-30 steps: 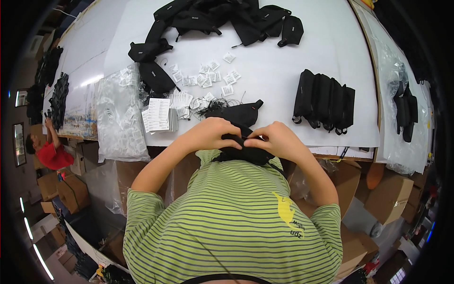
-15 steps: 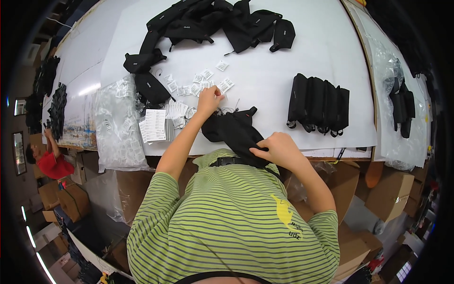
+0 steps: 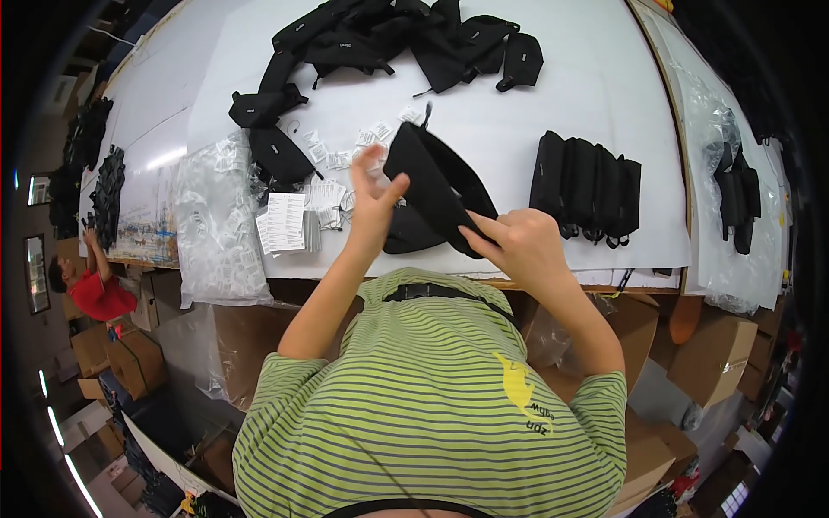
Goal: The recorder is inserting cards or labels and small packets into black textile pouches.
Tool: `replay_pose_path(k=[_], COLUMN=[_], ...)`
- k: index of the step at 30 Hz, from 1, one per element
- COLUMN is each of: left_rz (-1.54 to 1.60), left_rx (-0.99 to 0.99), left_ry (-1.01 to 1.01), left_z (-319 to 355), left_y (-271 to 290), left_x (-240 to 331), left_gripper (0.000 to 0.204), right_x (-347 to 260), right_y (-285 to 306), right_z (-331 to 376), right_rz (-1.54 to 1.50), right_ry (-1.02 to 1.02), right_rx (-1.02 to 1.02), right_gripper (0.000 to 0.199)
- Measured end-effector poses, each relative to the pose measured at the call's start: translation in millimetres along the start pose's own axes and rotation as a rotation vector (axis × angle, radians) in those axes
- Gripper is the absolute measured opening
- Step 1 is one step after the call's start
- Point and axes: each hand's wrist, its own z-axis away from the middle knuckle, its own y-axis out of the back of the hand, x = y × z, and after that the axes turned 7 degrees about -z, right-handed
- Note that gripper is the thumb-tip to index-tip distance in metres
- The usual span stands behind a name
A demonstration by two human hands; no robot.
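Note:
A black fabric pouch (image 3: 425,183) is raised and tilted over the near side of the white table, its side opening gaping. With thumb and fingers closed on its lower right edge, my right hand (image 3: 522,246) grips it. My left hand (image 3: 377,203) is beside its left side, fingers spread and holding nothing. Small white packets (image 3: 338,159) lie just beyond my left hand, some hidden behind the pouch. To the left of that hand are a stack of white printed cards (image 3: 281,226) and fanned white tags (image 3: 325,195).
Black pouches (image 3: 345,47) are heaped along the far side. A row of folded black pouches (image 3: 583,186) stands at right. A clear bag of small packets (image 3: 222,233) hangs over the front edge at left. Cardboard boxes (image 3: 712,358) sit below; a person in red (image 3: 99,289) is far left.
The pouch has been lifted from near my waist and swung up and away, its opening now showing. My left hand has left the small packets and its fingers have spread.

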Motion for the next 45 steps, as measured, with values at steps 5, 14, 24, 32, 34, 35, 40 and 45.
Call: replay_pose_path(k=[5,14,24,32,34,35,40,45], left_rz=[0.564,0.265,0.067,0.128,0.075,0.076,0.168,0.144], left_rx=[-0.051,-0.154,-0.350,-0.269,-0.358,-0.357,-0.343,-0.615], left_ry=[0.545,0.517,0.713,0.709,0.705,0.706,0.749,0.738], left_z=[23,19,26,29,28,27,29,13], left_y=[-25,-37,-50,-56,-54,-54,-50,-36], left_x=[-2,25,32,43,44,44,41,28], left_gripper=[0.047,0.034,0.035,0.030,0.029,0.029,0.037,0.053], right_x=[-6,14,18,12,12,10,0,-5], right_y=[-16,-59,-37,-17,-10,-12,-12,-5], right_z=[0,38,2,7,6,6,10,9], right_rz=[-0.091,-0.862,-0.886,-0.631,-0.534,-0.589,-0.761,-1.148], right_ry=[0.007,-0.462,-0.504,-0.459,-0.457,-0.468,-0.485,-0.550], right_rx=[0.142,0.341,0.863,0.760,0.745,0.745,0.702,0.624], right_gripper=[0.019,0.021,0.011,0.008,0.008,0.008,0.008,0.013])
